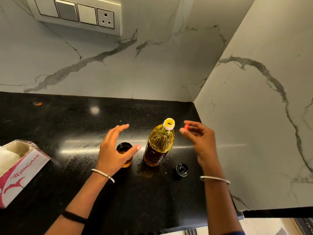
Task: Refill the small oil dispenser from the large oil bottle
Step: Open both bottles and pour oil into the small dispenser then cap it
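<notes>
Black polished stone forms the countertop (71,126), and both forearms reach over its near edge, each with a thin metal bangle at the wrist. At the left edge a pink-and-white tissue box (20,170) is cut off by the frame. A black dispenser lid (182,169) lies on the counter just inside the right wrist. The left hand (113,150) hovers with fingers spread and gripping nothing, covering part of the small oil dispenser (125,150); only its dark open rim and some amber oil show. Just beside it stands the large oil bottle (159,143), upright and uncapped, its yellow mouth open. The right hand (199,138) pinches a small red cap (186,127) in its fingertips near the bottle's neck. Behind rises veined marble wall with a switch panel (76,14), its top cropped.
</notes>
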